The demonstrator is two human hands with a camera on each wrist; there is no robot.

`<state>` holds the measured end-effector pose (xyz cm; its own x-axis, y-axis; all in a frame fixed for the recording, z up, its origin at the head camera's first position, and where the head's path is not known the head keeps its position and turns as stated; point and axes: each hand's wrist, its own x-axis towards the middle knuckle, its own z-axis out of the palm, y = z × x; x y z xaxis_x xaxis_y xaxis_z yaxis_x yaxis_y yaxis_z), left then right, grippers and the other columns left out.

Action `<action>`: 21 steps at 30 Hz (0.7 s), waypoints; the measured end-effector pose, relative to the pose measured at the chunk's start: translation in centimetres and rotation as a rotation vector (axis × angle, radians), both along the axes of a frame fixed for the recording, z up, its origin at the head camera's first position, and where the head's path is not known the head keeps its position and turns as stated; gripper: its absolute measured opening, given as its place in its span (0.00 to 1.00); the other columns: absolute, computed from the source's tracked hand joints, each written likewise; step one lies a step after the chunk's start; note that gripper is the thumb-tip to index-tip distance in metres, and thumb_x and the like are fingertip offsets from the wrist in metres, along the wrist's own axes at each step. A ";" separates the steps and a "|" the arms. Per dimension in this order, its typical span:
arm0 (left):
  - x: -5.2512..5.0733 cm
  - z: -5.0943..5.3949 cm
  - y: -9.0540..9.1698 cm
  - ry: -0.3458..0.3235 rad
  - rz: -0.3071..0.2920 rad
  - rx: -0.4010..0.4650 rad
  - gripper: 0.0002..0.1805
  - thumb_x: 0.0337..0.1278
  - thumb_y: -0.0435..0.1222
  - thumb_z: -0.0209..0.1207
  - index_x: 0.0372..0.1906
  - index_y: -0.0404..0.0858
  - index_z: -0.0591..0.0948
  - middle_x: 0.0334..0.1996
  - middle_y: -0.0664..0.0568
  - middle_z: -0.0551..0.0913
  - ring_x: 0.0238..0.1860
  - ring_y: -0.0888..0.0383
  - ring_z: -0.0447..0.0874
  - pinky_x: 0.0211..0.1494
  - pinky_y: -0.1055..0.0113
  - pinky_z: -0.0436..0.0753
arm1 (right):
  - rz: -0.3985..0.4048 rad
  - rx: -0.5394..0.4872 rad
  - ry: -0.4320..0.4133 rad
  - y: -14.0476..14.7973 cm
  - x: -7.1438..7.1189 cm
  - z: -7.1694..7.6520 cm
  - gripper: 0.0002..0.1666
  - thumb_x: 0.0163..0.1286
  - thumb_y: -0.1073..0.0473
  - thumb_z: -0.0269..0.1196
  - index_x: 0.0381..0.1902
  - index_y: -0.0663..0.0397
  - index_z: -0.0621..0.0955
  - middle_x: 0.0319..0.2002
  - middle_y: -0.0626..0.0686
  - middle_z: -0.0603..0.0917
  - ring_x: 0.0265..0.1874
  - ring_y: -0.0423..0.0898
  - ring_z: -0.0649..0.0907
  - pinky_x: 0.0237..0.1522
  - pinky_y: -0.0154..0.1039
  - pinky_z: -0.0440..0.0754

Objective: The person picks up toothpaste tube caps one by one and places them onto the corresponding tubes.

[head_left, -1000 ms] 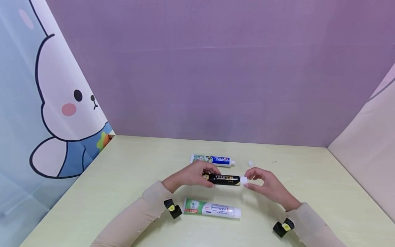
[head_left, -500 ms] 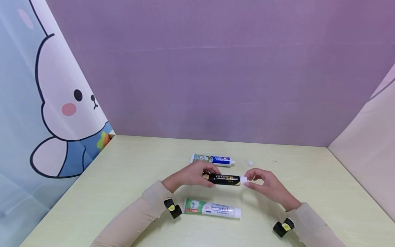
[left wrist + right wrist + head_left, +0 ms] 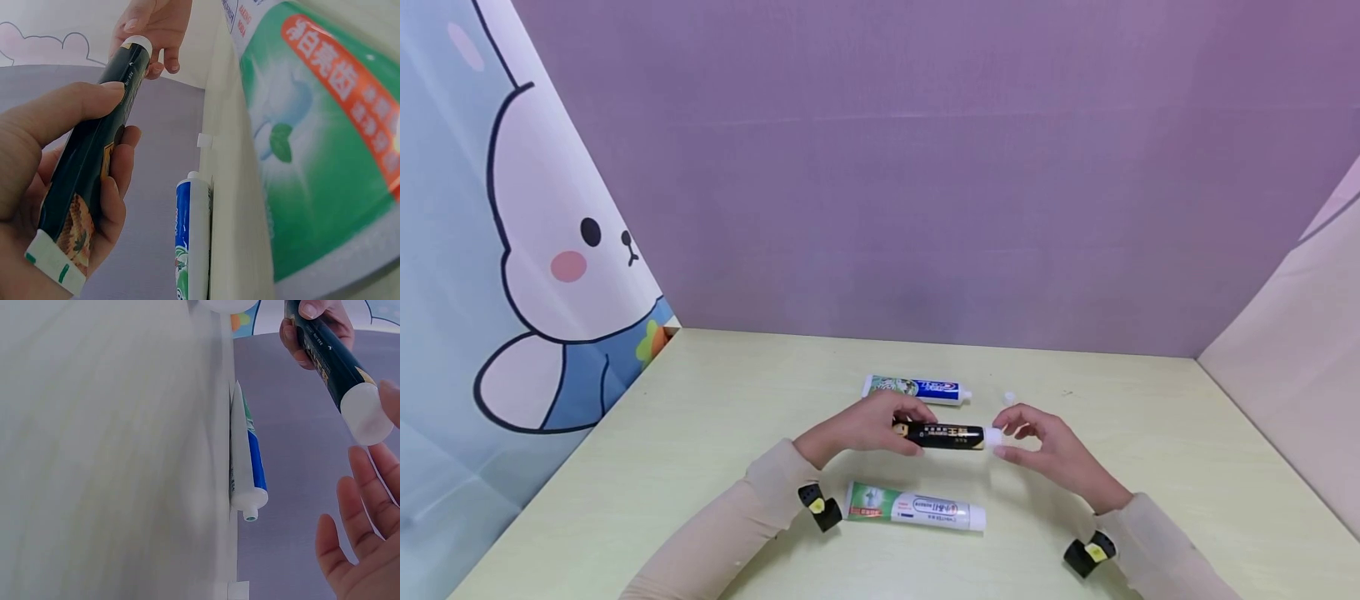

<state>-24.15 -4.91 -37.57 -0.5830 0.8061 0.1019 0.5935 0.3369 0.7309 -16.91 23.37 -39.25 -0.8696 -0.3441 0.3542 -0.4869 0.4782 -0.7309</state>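
My left hand (image 3: 876,423) grips a black toothpaste tube (image 3: 951,436) around its body, holding it level above the table. In the left wrist view the thumb lies along the tube (image 3: 94,140), and the fingers curl round its far side. My right hand (image 3: 1056,450) is at the white cap (image 3: 992,438) on the tube's right end. In the right wrist view its thumb is at the edge of the cap (image 3: 365,415); the other fingers are spread beneath, fingertips close to the rim. Whether the index finger touches the cap is unclear.
Behind the hands lies a blue and green tube (image 3: 936,392) with its nozzle bare, and a small white cap (image 3: 1009,398) to its right. A green and white capped tube (image 3: 917,508) lies in front. A purple backdrop (image 3: 925,208) stands behind the table (image 3: 737,375).
My right index finger has lifted slightly from the cap of the black tube. My left hand and the tube stay in place.
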 end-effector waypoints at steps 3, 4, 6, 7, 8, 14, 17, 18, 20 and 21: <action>0.0 0.0 0.0 0.001 -0.001 0.000 0.20 0.45 0.34 0.70 0.48 0.40 0.81 0.43 0.55 0.84 0.45 0.66 0.78 0.55 0.69 0.73 | 0.009 0.002 0.013 0.0 0.0 0.0 0.17 0.55 0.63 0.70 0.42 0.58 0.78 0.40 0.53 0.81 0.38 0.45 0.78 0.42 0.37 0.77; 0.0 0.0 0.0 0.002 -0.002 0.001 0.20 0.45 0.34 0.70 0.48 0.40 0.81 0.43 0.55 0.84 0.45 0.66 0.78 0.55 0.69 0.73 | 0.011 0.007 0.022 0.0 0.0 -0.1 0.17 0.54 0.63 0.71 0.42 0.58 0.78 0.39 0.53 0.81 0.38 0.45 0.78 0.42 0.37 0.77; 0.0 0.0 0.0 0.001 -0.004 0.003 0.20 0.45 0.34 0.69 0.48 0.40 0.81 0.43 0.55 0.84 0.45 0.66 0.78 0.55 0.69 0.73 | 0.016 0.013 0.040 0.0 0.0 -0.2 0.18 0.54 0.63 0.71 0.41 0.58 0.78 0.39 0.53 0.81 0.39 0.45 0.78 0.42 0.36 0.77; 0.0 0.0 0.0 0.001 -0.004 0.004 0.20 0.45 0.34 0.69 0.48 0.40 0.81 0.43 0.55 0.83 0.45 0.66 0.78 0.55 0.69 0.73 | 0.020 0.016 0.051 0.0 0.0 -0.2 0.18 0.54 0.64 0.71 0.41 0.57 0.77 0.39 0.52 0.80 0.39 0.45 0.78 0.42 0.35 0.77; 0.0 -0.1 0.0 -0.001 -0.004 0.006 0.20 0.45 0.34 0.69 0.48 0.40 0.81 0.43 0.55 0.83 0.45 0.66 0.78 0.55 0.69 0.73 | 0.022 0.019 0.062 0.0 0.0 -0.3 0.18 0.53 0.64 0.71 0.41 0.57 0.77 0.38 0.51 0.80 0.38 0.45 0.77 0.42 0.35 0.77; 0.1 -0.1 0.0 -0.012 -0.004 0.008 0.20 0.45 0.34 0.70 0.48 0.40 0.81 0.43 0.56 0.83 0.45 0.66 0.78 0.55 0.69 0.73 | 0.025 0.016 0.103 0.0 0.1 -0.4 0.17 0.53 0.66 0.71 0.40 0.54 0.77 0.36 0.47 0.79 0.37 0.45 0.77 0.41 0.34 0.76; 0.1 0.0 -0.1 -0.007 -0.004 0.007 0.21 0.45 0.34 0.70 0.48 0.40 0.81 0.43 0.55 0.83 0.45 0.66 0.78 0.55 0.68 0.73 | 0.022 0.016 0.115 0.0 0.1 -0.5 0.17 0.53 0.66 0.71 0.39 0.52 0.77 0.36 0.46 0.79 0.37 0.45 0.77 0.41 0.35 0.76; 0.0 0.0 -0.1 -0.006 -0.005 0.008 0.21 0.45 0.34 0.70 0.48 0.40 0.81 0.43 0.55 0.83 0.45 0.65 0.78 0.56 0.68 0.73 | 0.020 0.015 0.118 0.0 0.1 -0.6 0.17 0.53 0.66 0.71 0.39 0.52 0.78 0.37 0.46 0.80 0.37 0.44 0.77 0.41 0.35 0.76; 0.0 0.0 -0.1 -0.005 -0.004 0.007 0.21 0.45 0.34 0.70 0.48 0.40 0.81 0.44 0.55 0.83 0.46 0.65 0.78 0.56 0.68 0.73 | 0.016 0.014 0.125 0.0 0.1 -0.6 0.17 0.53 0.66 0.71 0.39 0.52 0.78 0.37 0.46 0.80 0.37 0.44 0.77 0.41 0.36 0.76; 0.0 0.0 0.0 -0.006 -0.004 0.006 0.21 0.45 0.34 0.69 0.48 0.40 0.81 0.44 0.55 0.83 0.46 0.65 0.78 0.56 0.69 0.73 | 0.011 0.015 0.126 0.0 0.1 -0.6 0.17 0.53 0.66 0.71 0.39 0.51 0.78 0.37 0.46 0.81 0.37 0.44 0.77 0.41 0.36 0.76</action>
